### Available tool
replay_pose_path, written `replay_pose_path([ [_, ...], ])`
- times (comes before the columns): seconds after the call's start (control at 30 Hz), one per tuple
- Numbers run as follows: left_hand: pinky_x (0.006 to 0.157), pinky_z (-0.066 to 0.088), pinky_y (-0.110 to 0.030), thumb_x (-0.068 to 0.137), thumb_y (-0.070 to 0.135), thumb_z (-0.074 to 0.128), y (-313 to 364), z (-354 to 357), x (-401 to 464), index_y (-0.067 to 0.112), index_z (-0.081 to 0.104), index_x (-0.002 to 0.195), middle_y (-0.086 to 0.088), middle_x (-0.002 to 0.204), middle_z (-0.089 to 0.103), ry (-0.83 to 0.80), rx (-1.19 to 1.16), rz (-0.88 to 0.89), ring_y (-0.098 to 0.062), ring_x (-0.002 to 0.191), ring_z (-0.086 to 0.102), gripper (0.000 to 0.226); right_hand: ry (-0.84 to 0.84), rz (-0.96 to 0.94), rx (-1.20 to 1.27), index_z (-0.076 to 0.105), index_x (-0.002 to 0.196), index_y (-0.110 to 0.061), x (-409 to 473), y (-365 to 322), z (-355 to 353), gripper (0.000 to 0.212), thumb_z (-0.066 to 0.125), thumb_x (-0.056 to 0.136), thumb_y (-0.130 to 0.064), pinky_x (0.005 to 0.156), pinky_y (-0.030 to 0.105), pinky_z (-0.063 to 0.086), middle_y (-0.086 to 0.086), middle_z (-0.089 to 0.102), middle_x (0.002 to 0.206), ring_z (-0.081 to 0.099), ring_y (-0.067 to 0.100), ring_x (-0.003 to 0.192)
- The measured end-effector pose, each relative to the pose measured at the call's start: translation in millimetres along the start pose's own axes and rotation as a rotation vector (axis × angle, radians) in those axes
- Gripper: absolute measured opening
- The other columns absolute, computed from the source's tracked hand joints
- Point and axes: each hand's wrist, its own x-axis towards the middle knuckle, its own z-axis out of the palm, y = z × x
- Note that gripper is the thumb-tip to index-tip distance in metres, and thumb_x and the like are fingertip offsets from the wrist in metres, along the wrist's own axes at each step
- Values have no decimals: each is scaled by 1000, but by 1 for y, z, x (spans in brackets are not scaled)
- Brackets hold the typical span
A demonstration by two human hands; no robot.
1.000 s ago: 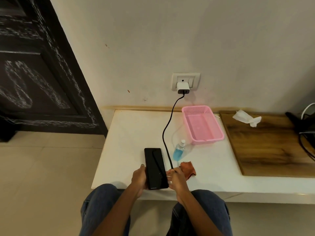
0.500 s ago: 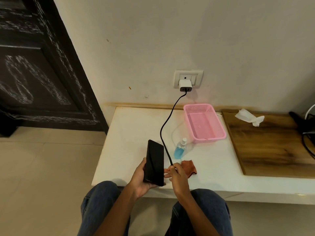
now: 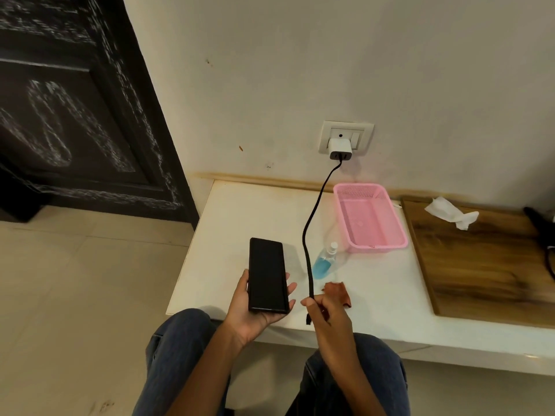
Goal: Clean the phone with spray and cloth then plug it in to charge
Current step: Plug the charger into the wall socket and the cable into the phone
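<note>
Two hands: both of yours are in view at the near edge of the white stone counter (image 3: 246, 217), above your jeans-clad knees.
Left hand: your left hand (image 3: 255, 307) lies palm up with the fingers curled partway, cradling the slim black rectangular phone (image 3: 266, 276); thumb on its left edge, fingertips showing past its right edge.
Phone: dark screen facing up, long axis running near to far, its near end at your palm and its far end over the counter.
Right hand: your right hand (image 3: 326, 310) is closed in a pinch on the black braided charging cable (image 3: 309, 235), a short way above its free end.
Cable end: the plug tip hangs just below your fingers, apart from the phone and to its right.
Cable run: it rises from your hand, curves right and reaches the white charger block (image 3: 339, 149) seated in the white wall socket plate (image 3: 365, 136).
Spray: the small clear spray bottle of blue liquid (image 3: 324, 263) stands on the counter just right of the cable, near the pink plastic mesh basket (image 3: 371, 219).
Cloth: the rust-orange cloth (image 3: 338, 291) lies crumpled on the counter, partly hidden behind your right hand.
Far right: a crumpled white tissue (image 3: 450, 212) rests on the brown wooden board (image 3: 480, 265).
</note>
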Motion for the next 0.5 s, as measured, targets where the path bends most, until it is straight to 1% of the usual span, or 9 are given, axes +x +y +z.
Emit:
replay_pose_path([
  [0.1, 88, 51, -52, 91, 60, 38, -1, 6, -2, 9, 52, 133, -20, 132, 58, -31, -62, 13, -38, 118, 58, 67, -42, -31, 3, 57, 73, -30, -12, -11, -4, 18, 62, 88, -20, 56, 11, 49, -5, 66, 73, 65, 10, 66],
  [0.17, 86, 52, -51, 92, 59, 38, -2, 12, -3, 8, 51, 133, -20, 132, 58, -37, -94, 31, -38, 118, 58, 67, -72, -58, 8, 60, 73, -33, -17, -17, -6, 21, 67, 83, -16, 58, 9, 50, -13, 68, 73, 67, 2, 69],
  [0.2, 85, 53, -51, 93, 58, 38, -2, 16, -4, 8, 51, 134, -20, 133, 57, -35, -107, 39, -38, 117, 59, 66, -86, -68, 13, 62, 74, -32, -19, -19, -7, 21, 70, 81, -14, 62, 12, 52, -12, 70, 73, 68, 1, 71],
  [0.27, 85, 53, -51, 94, 56, 37, -2, 22, -5, 8, 52, 133, -20, 133, 57, -29, -123, 56, -38, 115, 59, 64, -92, -80, 43, 66, 77, -26, -21, -23, -6, 16, 74, 77, -12, 69, 20, 56, -8, 73, 75, 69, 4, 74],
  [0.33, 85, 53, -53, 94, 54, 38, -2, 29, -6, 7, 55, 130, -20, 132, 57, -26, -149, 71, -38, 114, 59, 61, -58, -110, 62, 68, 77, -25, -21, -28, -4, 16, 75, 75, -11, 71, 22, 56, -12, 73, 74, 70, 5, 75],
  [0.37, 84, 53, -53, 94, 52, 38, -2, 32, -7, 7, 56, 127, -21, 131, 58, -24, -166, 74, -38, 112, 60, 59, -35, -132, 55, 67, 77, -28, -21, -30, -2, 19, 75, 75, -11, 71, 20, 56, -15, 73, 73, 69, 4, 75],
  [0.43, 78, 56, -54, 95, 47, 37, -2, 38, -8, 5, 58, 124, -22, 122, 60, -10, -188, 77, -38, 105, 62, 55, 6, -205, 18, 63, 76, -35, -20, -35, 1, 28, 75, 75, -10, 69, 10, 51, -25, 70, 71, 68, -2, 75],
  [0.47, 75, 57, -53, 96, 44, 37, -1, 41, -8, 4, 58, 122, -22, 115, 61, 5, -190, 77, -38, 101, 62, 52, 21, -243, 9, 62, 76, -37, -19, -36, 3, 31, 75, 75, -8, 67, 6, 49, -26, 69, 70, 67, -4, 74],
  [0.5, 75, 58, -52, 96, 41, 36, 0, 44, -8, 4, 58, 120, -22, 110, 61, 22, -184, 77, -38, 98, 62, 49, 31, -275, 8, 62, 77, -38, -18, -38, 5, 34, 74, 75, -6, 65, 4, 47, -25, 68, 69, 66, -5, 74],
])
